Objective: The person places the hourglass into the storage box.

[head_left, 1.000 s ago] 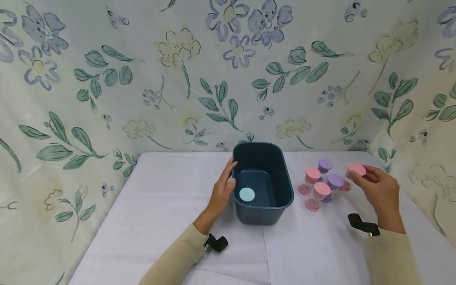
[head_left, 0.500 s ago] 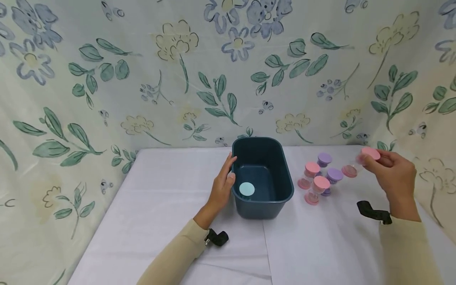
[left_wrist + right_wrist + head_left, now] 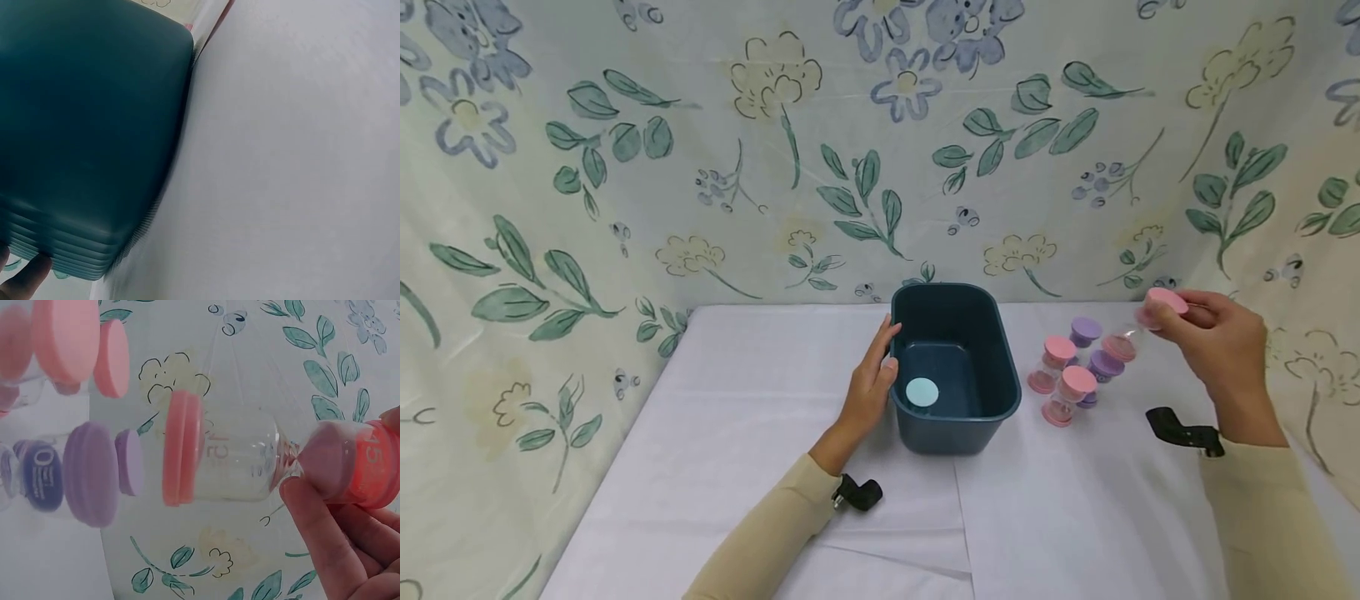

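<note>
My right hand (image 3: 1231, 350) holds a pink-capped sand timer (image 3: 1167, 302) by its upper bulb, tilted, at the table's far right. In the right wrist view the number 15 shows on its clear glass, with pink sand in the bulb beside the fingers. Two pink sand timers (image 3: 1078, 382) and two purple sand timers (image 3: 1106, 364) stand close together just left of it. My left hand (image 3: 867, 396) rests with extended fingers against the left side of a dark teal bin (image 3: 951, 437). Inside the bin, near the front left corner, shows a light blue round top (image 3: 922, 392).
A white cloth (image 3: 760, 400) with fold lines covers the table. Floral fabric (image 3: 805, 167) hangs behind and along both sides, close to my right hand. The bin stands mid-table near the back edge, between my left hand and the timers.
My right hand has lifted the pink sand timer from beside the group, carried it right, then slightly back left. My left hand stays on the bin. The head view has shifted slightly.
</note>
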Demonstrator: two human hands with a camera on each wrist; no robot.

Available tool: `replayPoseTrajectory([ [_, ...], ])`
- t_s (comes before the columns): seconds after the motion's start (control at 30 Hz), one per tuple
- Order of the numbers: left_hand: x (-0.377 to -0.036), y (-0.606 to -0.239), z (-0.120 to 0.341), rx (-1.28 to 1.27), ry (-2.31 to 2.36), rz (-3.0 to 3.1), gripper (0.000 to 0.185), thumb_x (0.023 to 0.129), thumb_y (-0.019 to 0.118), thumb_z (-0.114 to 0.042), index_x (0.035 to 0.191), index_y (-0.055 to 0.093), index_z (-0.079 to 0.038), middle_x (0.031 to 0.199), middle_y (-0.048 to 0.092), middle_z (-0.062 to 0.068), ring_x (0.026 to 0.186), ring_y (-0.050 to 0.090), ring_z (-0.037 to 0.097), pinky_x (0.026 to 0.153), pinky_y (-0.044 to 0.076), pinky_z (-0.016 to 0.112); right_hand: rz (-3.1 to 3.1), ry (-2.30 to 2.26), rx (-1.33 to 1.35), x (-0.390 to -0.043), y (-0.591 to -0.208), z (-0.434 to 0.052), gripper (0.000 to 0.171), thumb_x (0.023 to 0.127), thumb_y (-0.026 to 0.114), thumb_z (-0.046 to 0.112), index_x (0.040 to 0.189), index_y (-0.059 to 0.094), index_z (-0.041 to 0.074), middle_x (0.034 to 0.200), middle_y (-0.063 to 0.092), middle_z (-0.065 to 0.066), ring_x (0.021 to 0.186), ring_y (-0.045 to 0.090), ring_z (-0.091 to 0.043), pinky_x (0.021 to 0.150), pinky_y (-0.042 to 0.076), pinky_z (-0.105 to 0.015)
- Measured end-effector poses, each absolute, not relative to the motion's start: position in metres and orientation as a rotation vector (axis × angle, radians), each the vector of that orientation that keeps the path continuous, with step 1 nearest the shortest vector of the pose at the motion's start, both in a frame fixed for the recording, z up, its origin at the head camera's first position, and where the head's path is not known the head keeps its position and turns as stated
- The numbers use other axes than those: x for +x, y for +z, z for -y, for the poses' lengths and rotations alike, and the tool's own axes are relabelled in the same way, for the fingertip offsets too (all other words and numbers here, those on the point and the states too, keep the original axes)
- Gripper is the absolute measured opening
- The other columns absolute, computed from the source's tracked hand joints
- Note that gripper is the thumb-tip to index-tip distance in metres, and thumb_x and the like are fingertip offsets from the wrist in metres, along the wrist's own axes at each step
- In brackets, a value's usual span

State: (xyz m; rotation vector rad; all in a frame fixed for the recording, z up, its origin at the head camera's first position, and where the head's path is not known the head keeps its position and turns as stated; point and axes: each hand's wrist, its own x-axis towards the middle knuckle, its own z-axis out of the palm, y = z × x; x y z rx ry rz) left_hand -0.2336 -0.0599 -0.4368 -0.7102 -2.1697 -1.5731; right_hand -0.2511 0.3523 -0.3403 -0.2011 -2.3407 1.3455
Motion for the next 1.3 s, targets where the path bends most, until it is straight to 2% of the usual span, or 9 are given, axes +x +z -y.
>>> replayPoseTrajectory([
  [0.13, -0.247, -0.455, 0.061, -0.697, -1.543, 2.174, 0.051, 0.101, 0.035, -0.020, 0.150, 0.031, -0.005, 0.160, 0.018, 0.012, 0.146, 0.019, 0.024, 0.114, 0.022, 0.048, 2.405, 1.228, -0.122, -0.253, -0.338, -0.344, 0.057, 0.086, 0.071, 0.035, 0.131, 0.056, 0.002, 0.087, 0.054, 0.032, 0.075, 0.055, 0.018, 0.069, 0.042, -0.002],
  [0.2, -0.254, -0.464, 0.062, -0.689, -1.528, 2.178, 0.051, 0.102, 0.034, -0.026, 0.151, 0.031, -0.010, 0.160, 0.017, 0.007, 0.146, 0.019, 0.019, 0.115, 0.023, 0.047, 2.428, 1.164, -0.089, -0.254, -0.336, -0.339, 0.058, 0.086, 0.069, 0.036, 0.132, 0.056, 0.003, 0.095, 0.057, 0.025, 0.079, 0.052, 0.018, 0.070, 0.042, -0.002],
  [0.33, -0.258, -0.467, 0.066, -0.695, -1.521, 2.180, 0.055, 0.102, 0.032, -0.039, 0.151, 0.031, -0.013, 0.161, 0.017, 0.003, 0.146, 0.018, 0.015, 0.116, 0.021, 0.043, 2.441, 1.153, -0.038, -0.255, -0.331, -0.329, 0.056, 0.088, 0.067, 0.038, 0.134, 0.056, 0.007, 0.107, 0.060, 0.013, 0.086, 0.052, 0.012, 0.072, 0.043, -0.002],
  [0.43, -0.260, -0.467, 0.067, -0.709, -1.522, 2.176, 0.056, 0.102, 0.031, -0.041, 0.151, 0.031, -0.014, 0.161, 0.016, 0.001, 0.146, 0.017, 0.013, 0.116, 0.020, 0.041, 2.438, 1.214, 0.006, -0.256, -0.329, -0.322, 0.054, 0.089, 0.066, 0.036, 0.135, 0.056, 0.009, 0.108, 0.059, 0.014, 0.090, 0.054, 0.007, 0.074, 0.043, -0.003],
  [0.57, -0.258, -0.463, 0.066, -0.721, -1.522, 2.174, 0.052, 0.102, 0.034, -0.030, 0.151, 0.031, -0.010, 0.161, 0.017, 0.001, 0.146, 0.018, 0.016, 0.116, 0.021, 0.043, 2.439, 1.264, 0.090, -0.255, -0.327, -0.315, 0.053, 0.089, 0.067, 0.032, 0.136, 0.056, 0.008, 0.105, 0.057, 0.021, 0.091, 0.056, 0.005, 0.074, 0.044, -0.003],
  [0.7, -0.246, -0.447, 0.063, -0.732, -1.556, 2.168, 0.051, 0.101, 0.035, -0.019, 0.149, 0.031, -0.003, 0.160, 0.017, 0.007, 0.146, 0.018, 0.024, 0.116, 0.021, 0.045, 2.447, 1.282, 0.189, -0.256, -0.324, -0.306, 0.052, 0.088, 0.069, 0.028, 0.135, 0.056, 0.008, 0.104, 0.058, 0.025, 0.090, 0.058, 0.006, 0.073, 0.045, -0.004],
  [0.8, -0.237, -0.434, 0.061, -0.729, -1.571, 2.178, 0.051, 0.101, 0.035, -0.018, 0.148, 0.031, -0.001, 0.160, 0.017, 0.011, 0.146, 0.019, 0.028, 0.116, 0.021, 0.045, 2.453, 1.291, 0.281, -0.259, -0.320, -0.298, 0.051, 0.088, 0.069, 0.025, 0.135, 0.057, 0.009, 0.107, 0.061, 0.019, 0.089, 0.061, 0.005, 0.074, 0.046, -0.006],
  [1.03, -0.231, -0.427, 0.061, -0.707, -1.565, 2.190, 0.050, 0.101, 0.035, -0.018, 0.148, 0.032, 0.000, 0.159, 0.018, 0.014, 0.145, 0.020, 0.031, 0.115, 0.022, 0.046, 2.509, 1.221, 0.382, -0.267, -0.311, -0.280, 0.051, 0.087, 0.071, 0.026, 0.134, 0.058, 0.011, 0.119, 0.064, -0.009, 0.087, 0.061, 0.004, 0.073, 0.047, -0.007],
  [1.3, -0.231, -0.426, 0.059, -0.725, -1.557, 2.187, 0.050, 0.100, 0.034, -0.014, 0.148, 0.032, 0.001, 0.157, 0.019, 0.021, 0.145, 0.020, 0.034, 0.116, 0.021, 0.044, 2.536, 1.197, 0.438, -0.269, -0.300, -0.262, 0.046, 0.084, 0.075, 0.031, 0.125, 0.064, 0.013, 0.107, 0.066, -0.003, 0.084, 0.064, -0.003, 0.071, 0.049, -0.009],
])
